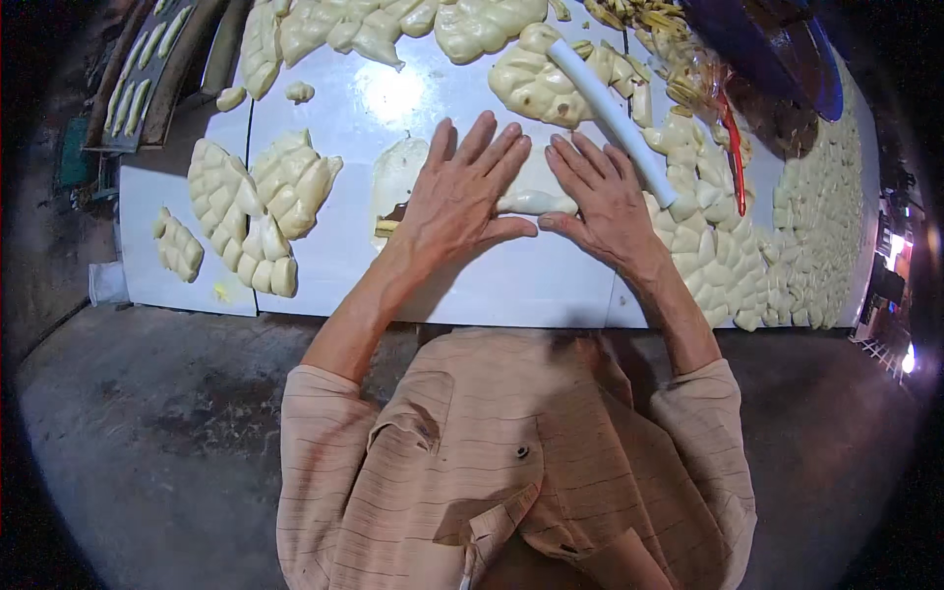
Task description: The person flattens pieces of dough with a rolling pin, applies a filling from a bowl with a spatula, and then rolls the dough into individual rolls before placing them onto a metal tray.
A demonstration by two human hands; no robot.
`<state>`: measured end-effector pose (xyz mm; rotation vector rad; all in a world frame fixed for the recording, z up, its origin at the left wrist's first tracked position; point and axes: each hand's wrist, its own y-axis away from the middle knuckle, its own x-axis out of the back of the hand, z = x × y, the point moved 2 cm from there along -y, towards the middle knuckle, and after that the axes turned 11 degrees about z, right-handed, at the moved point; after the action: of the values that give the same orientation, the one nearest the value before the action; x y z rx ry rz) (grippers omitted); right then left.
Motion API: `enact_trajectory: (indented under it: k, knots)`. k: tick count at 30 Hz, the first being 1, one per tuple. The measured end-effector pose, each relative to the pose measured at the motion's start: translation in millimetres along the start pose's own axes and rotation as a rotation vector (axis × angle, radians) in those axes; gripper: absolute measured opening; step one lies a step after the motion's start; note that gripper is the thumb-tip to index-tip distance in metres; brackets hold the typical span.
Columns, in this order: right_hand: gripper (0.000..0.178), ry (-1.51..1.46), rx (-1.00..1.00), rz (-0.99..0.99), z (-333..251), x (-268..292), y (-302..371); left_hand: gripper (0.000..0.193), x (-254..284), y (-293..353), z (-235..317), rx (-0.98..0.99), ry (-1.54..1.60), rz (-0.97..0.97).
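Both my hands lie palm down over the white table, fingers stretched out. A short pale dough roll shows between them, its ends going under my palms. My left hand rests on the roll's left end, and my right hand on its right end. Beside my left hand lies a flattened oval of dough. At its near end are a dark brown smear and a yellowish strip, partly hidden by my left wrist.
A white rolling pin leans across dough at the right. Beyond it are yellowish banana-like slices, a red-handled tool and a dark bowl with brown contents. Dough pieces lie left; a tray holds several rolls.
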<state>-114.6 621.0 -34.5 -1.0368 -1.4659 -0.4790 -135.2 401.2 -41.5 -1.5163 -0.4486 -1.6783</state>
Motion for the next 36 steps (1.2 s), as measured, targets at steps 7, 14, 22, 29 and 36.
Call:
enact_trajectory:
  k: [7, 14, 22, 29, 36]
  knots:
    - [0.056, -0.26, -0.003, 0.18, -3, 15, 9, 0.087, 15, 7, -5, 0.009, 0.111, -0.001]
    - [0.029, -0.266, -0.047, 0.152, 0, 1, 6, 0.019, 22, 9, -15, 0.001, 0.284, 0.14]
    - [0.033, -0.167, -0.054, 0.212, 1, -1, 7, 0.038, 14, 9, 2, 0.103, 0.216, 0.199]
    - [0.037, -0.146, 0.024, 0.239, -5, 3, 8, 0.037, 20, 10, 8, 0.066, 0.166, 0.201]
    - [0.038, -0.094, 0.009, 0.251, 0, 0, 5, 0.033, 14, 3, 7, 0.045, 0.118, 0.212]
